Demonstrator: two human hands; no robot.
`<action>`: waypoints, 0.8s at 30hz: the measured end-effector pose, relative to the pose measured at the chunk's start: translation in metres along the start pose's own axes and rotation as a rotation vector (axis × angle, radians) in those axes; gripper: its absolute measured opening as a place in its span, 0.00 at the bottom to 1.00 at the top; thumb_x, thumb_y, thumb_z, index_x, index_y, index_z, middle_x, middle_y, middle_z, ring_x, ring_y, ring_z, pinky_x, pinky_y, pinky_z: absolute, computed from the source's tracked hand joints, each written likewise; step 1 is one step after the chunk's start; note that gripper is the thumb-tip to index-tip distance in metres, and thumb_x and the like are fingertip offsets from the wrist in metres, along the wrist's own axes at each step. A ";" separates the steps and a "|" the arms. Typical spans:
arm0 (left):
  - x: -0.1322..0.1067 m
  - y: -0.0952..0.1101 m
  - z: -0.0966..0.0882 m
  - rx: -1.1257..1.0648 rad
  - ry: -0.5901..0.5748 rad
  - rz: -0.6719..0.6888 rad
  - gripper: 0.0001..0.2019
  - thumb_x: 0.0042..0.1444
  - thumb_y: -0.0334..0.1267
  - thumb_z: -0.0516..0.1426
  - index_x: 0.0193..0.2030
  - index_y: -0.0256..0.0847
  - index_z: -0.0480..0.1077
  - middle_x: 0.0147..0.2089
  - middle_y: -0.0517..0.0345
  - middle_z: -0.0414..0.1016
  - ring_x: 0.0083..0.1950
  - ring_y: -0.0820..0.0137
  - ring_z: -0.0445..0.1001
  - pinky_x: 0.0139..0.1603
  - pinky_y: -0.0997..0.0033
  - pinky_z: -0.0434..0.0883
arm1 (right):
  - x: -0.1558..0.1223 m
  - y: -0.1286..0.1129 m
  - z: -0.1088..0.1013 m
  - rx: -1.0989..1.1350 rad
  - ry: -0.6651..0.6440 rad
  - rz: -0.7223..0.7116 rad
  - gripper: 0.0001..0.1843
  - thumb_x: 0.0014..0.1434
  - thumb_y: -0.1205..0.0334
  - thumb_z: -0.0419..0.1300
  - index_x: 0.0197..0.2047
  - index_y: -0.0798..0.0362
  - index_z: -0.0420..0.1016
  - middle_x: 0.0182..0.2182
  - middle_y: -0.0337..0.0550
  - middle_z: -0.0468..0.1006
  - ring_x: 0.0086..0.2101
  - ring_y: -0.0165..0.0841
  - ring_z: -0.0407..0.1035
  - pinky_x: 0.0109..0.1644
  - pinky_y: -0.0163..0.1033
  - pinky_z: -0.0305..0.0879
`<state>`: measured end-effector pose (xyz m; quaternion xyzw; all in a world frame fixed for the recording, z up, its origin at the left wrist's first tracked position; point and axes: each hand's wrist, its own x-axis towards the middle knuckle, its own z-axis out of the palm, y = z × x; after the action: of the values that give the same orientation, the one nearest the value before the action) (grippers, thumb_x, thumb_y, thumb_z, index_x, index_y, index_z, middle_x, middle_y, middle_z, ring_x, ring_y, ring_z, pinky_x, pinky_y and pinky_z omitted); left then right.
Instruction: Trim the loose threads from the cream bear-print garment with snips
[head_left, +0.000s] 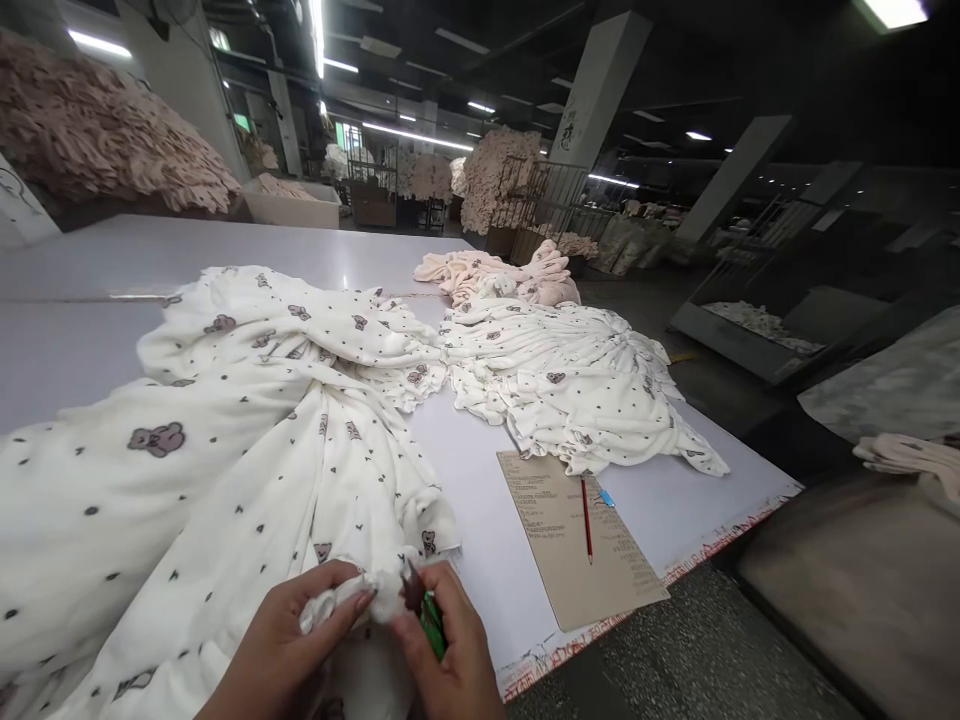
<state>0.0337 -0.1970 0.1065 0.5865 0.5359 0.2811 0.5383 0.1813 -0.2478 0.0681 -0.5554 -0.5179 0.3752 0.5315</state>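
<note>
A large white garment [247, 450] printed with small bears and hearts lies spread over the white table [90, 260]. At the bottom edge my left hand [281, 650] pinches a bunched corner of this fabric. My right hand [450, 655] is closed on a small green-handled tool [429, 618] whose dark tip touches the pinched cloth. A second pile of the same white printed garments [570, 385] lies further right on the table.
A brown paper form [577, 540] with a red pencil [586, 518] lies near the table's right edge. Pale pink garments [495, 275] sit behind the second pile. Heaps of pink cloth [97, 130], wire carts [540, 205] and pillars stand beyond.
</note>
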 end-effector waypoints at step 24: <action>-0.004 -0.027 -0.003 0.250 -0.043 0.423 0.08 0.58 0.40 0.54 0.38 0.49 0.75 0.28 0.64 0.73 0.30 0.73 0.74 0.32 0.81 0.68 | -0.006 -0.006 -0.013 -0.087 -0.200 0.087 0.16 0.61 0.52 0.53 0.31 0.55 0.74 0.26 0.39 0.67 0.28 0.31 0.63 0.31 0.32 0.56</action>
<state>0.0212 -0.2043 0.0828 0.7534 0.4203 0.3064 0.4023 0.1916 -0.2571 0.0752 -0.5598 -0.5593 0.4286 0.4359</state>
